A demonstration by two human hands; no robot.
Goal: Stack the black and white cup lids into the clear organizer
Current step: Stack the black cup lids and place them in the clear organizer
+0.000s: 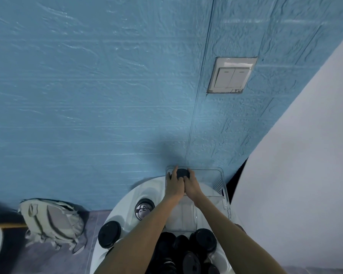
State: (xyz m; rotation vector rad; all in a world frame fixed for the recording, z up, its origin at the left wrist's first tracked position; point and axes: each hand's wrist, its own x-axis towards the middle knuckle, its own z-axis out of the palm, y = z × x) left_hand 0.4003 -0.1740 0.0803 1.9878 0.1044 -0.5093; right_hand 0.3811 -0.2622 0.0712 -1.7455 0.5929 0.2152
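While both arms are reaching forward, my left hand (174,184) and right hand (192,185) are gripping one black lid (183,173) together. It's sitting at the clear organizer's (225,194) far end.

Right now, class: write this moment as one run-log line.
left hand: grips black lid | right hand: grips same lid | place: far end of clear organizer | loose black lids: near table edge

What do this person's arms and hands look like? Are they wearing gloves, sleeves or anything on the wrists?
Both arms are bare from the bottom edge of the picture to the fingertips. No sleeve shows. The left hand and the right hand wear no gloves, and no watch, bracelet or ring can be made out. The forearms are long and slim.
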